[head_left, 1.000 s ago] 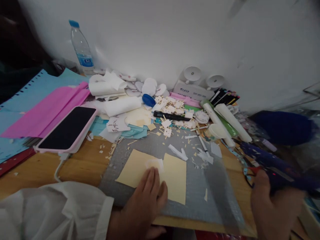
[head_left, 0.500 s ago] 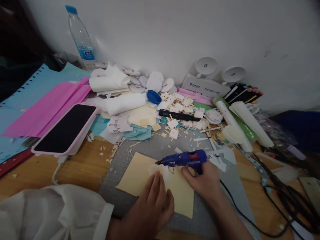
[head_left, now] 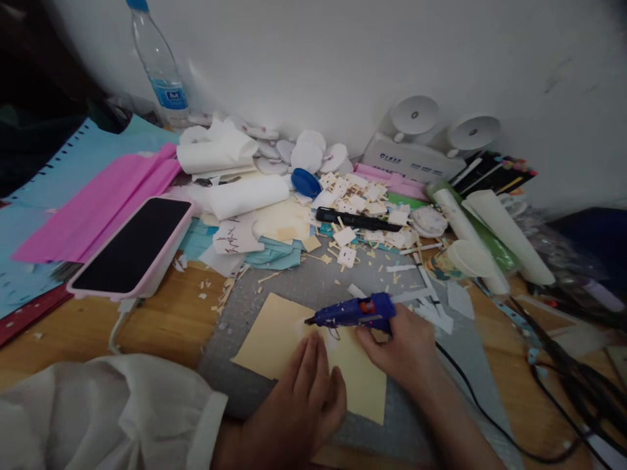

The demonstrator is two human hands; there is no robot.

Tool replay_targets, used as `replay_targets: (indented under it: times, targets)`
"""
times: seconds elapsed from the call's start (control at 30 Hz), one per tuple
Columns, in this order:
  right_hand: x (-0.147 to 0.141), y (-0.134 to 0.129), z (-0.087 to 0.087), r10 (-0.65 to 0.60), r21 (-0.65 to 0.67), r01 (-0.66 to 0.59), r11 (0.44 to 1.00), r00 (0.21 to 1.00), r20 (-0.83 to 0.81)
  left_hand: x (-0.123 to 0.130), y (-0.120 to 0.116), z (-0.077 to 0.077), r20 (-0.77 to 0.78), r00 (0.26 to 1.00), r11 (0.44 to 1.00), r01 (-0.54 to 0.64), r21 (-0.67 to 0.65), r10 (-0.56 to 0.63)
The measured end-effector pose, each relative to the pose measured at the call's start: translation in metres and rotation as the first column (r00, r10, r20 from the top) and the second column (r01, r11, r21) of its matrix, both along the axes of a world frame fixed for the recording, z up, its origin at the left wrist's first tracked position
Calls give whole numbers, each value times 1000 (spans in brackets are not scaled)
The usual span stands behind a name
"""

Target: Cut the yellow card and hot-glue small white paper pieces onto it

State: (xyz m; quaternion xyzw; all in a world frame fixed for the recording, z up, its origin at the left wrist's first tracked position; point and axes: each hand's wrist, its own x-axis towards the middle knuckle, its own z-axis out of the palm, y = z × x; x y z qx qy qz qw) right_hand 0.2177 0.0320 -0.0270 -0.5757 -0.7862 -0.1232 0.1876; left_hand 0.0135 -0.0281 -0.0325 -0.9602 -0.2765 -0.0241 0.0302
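My right hand (head_left: 404,349) is wrapped around the handle of a blue glue gun (head_left: 350,312), whose nozzle points left, low over a pale yellow sheet of paper (head_left: 365,385). With its fingers stretched out, my left hand (head_left: 298,405) rests on that sheet, fingertips just below the nozzle. A whitish patch (head_left: 334,347), perhaps a thin cut piece, shows faintly beside the fingertips; fingers and gun partly cover it. The yellow sheet lies at a slant on a grey mat (head_left: 255,326).
Behind the mat lie small cut paper pieces (head_left: 347,256), a black pen (head_left: 357,219) and a blue oval lid (head_left: 305,183). A phone (head_left: 134,245) is at left, near a water bottle (head_left: 166,85). Paper rolls (head_left: 509,235) and black cables (head_left: 563,385) occupy the right.
The glue gun and my right hand have shifted slightly left relative to the sheet, with the nozzle nearer my left fingertips. The whole view has also moved a little.
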Motion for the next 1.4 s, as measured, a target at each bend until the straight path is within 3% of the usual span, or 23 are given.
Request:
replay_targets:
  times: [0.57, 0.77, 1.03, 1.4]
  targets:
    - [-3, 0, -4, 66, -16, -67, 998, 997, -35, -1, -2, -4, 15, 1000, 1000, 7, 9, -7]
    - [-3, 1, -3, 100, 4, -100, 995, 995, -4, 0, -1, -4, 6, 1000, 998, 4, 66, -4]
    - [1, 1, -1, 110, -2, -110, 994, 994, 16, -1, -2, -5, -3, 1000, 1000, 28, -2, -28]
    - [10, 6, 8, 151, 48, -154, 987, 986, 69, -1, 0, -1, 6, 1000, 996, 6, 88, -6]
